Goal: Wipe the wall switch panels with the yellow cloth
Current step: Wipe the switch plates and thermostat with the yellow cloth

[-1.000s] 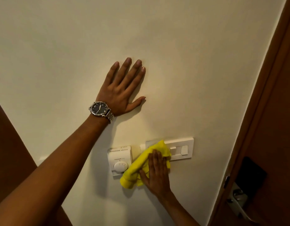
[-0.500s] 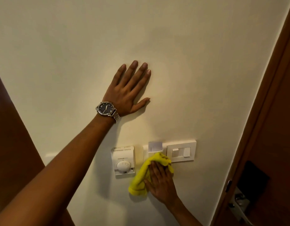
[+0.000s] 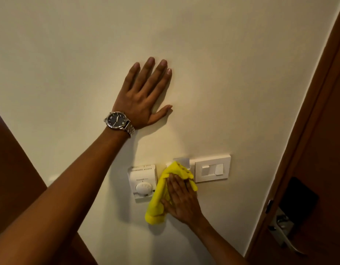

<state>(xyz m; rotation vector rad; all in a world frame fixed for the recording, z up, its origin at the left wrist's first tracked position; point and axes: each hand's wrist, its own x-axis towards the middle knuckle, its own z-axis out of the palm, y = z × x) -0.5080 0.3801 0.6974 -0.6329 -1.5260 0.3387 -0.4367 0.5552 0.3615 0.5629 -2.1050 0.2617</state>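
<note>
My right hand (image 3: 181, 199) presses the yellow cloth (image 3: 161, 196) flat against the cream wall, over the left part of the white switch panel (image 3: 212, 170). The cloth hides that left part; the panel's right half with two rocker switches shows. A white thermostat with a round dial (image 3: 142, 180) sits just left of the cloth, its right edge touched by the hanging fold. My left hand (image 3: 144, 96), with a steel wristwatch, lies flat and open on the wall above, holding nothing.
A brown wooden door with its frame (image 3: 318, 131) stands at the right, carrying a metal lever handle (image 3: 286, 236) and a black lock plate. Another brown wooden surface (image 3: 14, 159) borders the wall at the lower left. Bare wall spreads above.
My right hand has slid the cloth down and left off the switch panel's middle, uncovering its rocker switches and a small plate at top. My left hand stayed flat on the wall.
</note>
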